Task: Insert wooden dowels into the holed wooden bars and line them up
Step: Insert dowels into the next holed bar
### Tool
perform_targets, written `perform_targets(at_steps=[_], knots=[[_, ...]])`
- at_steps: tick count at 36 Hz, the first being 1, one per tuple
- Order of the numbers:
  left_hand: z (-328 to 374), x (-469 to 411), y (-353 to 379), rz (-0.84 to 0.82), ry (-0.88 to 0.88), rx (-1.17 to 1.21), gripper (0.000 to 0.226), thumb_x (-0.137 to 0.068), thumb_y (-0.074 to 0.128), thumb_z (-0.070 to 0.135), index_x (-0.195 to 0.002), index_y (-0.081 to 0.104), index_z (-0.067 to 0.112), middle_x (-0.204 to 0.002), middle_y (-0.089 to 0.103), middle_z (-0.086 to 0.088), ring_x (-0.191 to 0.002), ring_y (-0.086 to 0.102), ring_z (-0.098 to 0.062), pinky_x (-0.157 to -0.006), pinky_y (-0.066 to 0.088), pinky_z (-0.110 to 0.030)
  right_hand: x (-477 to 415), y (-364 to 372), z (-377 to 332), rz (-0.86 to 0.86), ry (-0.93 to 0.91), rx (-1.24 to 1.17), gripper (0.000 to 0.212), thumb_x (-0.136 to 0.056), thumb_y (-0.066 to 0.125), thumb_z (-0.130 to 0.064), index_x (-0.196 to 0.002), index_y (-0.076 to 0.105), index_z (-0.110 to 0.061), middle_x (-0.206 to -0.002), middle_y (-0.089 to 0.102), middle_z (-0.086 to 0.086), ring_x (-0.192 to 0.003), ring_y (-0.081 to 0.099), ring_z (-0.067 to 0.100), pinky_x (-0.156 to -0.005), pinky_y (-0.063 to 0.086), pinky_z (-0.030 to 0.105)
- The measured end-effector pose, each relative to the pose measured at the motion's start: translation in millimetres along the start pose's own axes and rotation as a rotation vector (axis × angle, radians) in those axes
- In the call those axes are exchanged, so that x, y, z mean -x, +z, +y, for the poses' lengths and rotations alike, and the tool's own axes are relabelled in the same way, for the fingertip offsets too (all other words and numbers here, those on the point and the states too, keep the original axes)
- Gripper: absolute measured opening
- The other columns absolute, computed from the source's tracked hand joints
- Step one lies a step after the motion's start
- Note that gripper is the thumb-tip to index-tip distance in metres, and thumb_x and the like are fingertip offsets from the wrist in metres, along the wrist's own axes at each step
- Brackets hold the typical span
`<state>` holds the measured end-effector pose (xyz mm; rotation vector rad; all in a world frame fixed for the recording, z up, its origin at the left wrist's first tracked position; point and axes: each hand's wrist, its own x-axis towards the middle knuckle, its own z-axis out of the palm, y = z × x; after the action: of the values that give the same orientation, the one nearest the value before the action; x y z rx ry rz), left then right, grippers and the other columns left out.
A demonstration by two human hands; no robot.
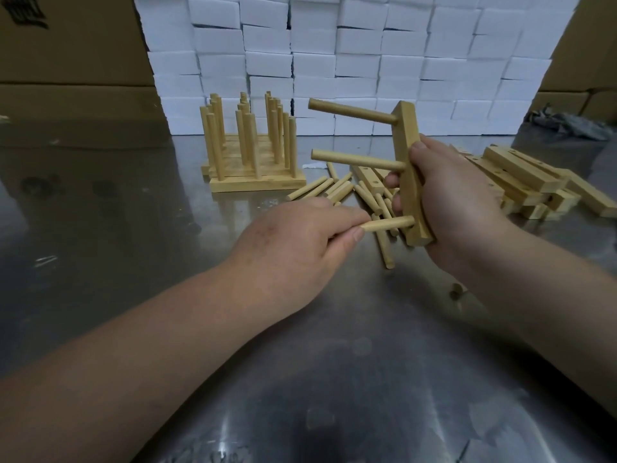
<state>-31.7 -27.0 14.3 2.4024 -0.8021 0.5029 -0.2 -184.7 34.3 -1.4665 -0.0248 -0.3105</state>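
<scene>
Bare forearms (133, 379) — left hand (293, 242), right hand (457, 208) ungloved.

The back is filled by a wall of stacked white blocks (334, 61), flanked by brown cardboard boxes (66, 61). Soft light is reflected in the metal table (133, 228), and a crumpled grey material (564, 123) is seen at its far right.

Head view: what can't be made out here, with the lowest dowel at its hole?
- Depth of lowest dowel in held bar: head view, joint too small.
- Back face of held bar: right hand covers it.
- Rear bars of finished rack: front dowels screen them.
- Part of loose bar pile: right hand hides it.
</scene>
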Motion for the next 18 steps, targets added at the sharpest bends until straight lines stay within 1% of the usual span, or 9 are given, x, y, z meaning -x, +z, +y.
perform_targets(at_steps=[2,6,10,12,15,18], knots=[[-1,0,0,-0.001,0.031,-0.019,0.024,-0.092,0.048,0.026,-0.108,0.066,0.025,-0.079,0.058,0.004,-0.074,0.047,-0.008,-0.065,0.041,-0.03,1,0,-1,-0.013,-0.008,0.002,0.025,-0.099,0.037,-0.023,-0.088,0.059,-0.027,-0.058,0.055,-0.002,-0.043,0.046,0.008,-0.043,0.04,0.017],[1,-1,-2,0.023,0.075,-0.009,0.024,-0.091,0.052,0.026,-0.107,0.069,0.021,-0.074,0.057,0.004,-0.071,0.047,-0.009,-0.062,0.04,-0.027,4,1,-2,-0.04,-0.027,-0.001,0.026,-0.099,0.038,-0.022,-0.084,0.057,-0.029,-0.066,0.053,0.001,-0.045,0.048,0.005,-0.044,0.041,0.017],[4,-1,-4,0.026,0.087,-0.012,0.033,-0.084,0.046,0.032,-0.103,0.07,0.02,-0.071,0.056,0.008,-0.068,0.048,-0.007,-0.061,0.04,-0.023,8,2,-4,-0.083,-0.057,0.015,0.028,-0.099,0.039,-0.024,-0.083,0.057,-0.037,-0.061,0.053,-0.001,-0.047,0.047,0.007,-0.046,0.041,0.018],[5,-1,-6,0.01,0.091,-0.031,0.033,-0.084,0.045,0.033,-0.102,0.071,0.021,-0.072,0.057,0.007,-0.069,0.049,-0.009,-0.06,0.04,-0.025,9,2,-4,-0.092,-0.063,0.031,0.028,-0.099,0.04,-0.026,-0.082,0.056,-0.042,-0.056,0.054,-0.005,-0.048,0.046,0.008,-0.048,0.042,0.02],[6,-1,-8,-0.022,0.107,-0.077,0.035,-0.085,0.042,0.034,-0.099,0.071,0.019,-0.074,0.058,0.001,-0.071,0.052,-0.014,-0.06,0.042,-0.034,10,3,-4,-0.114,-0.053,0.035,0.026,-0.098,0.04,-0.027,-0.086,0.057,-0.043,-0.053,0.053,-0.007,-0.048,0.045,0.009,-0.051,0.041,0.022],[6,-1,-9,-0.034,0.125,-0.092,0.036,-0.086,0.041,0.033,-0.098,0.07,0.017,-0.074,0.057,0.001,-0.07,0.051,-0.014,-0.06,0.041,-0.033,12,4,-4,-0.139,-0.039,-0.012,0.026,-0.099,0.04,-0.026,-0.089,0.057,-0.043,-0.052,0.052,-0.005,-0.047,0.043,0.01,-0.049,0.04,0.023]])
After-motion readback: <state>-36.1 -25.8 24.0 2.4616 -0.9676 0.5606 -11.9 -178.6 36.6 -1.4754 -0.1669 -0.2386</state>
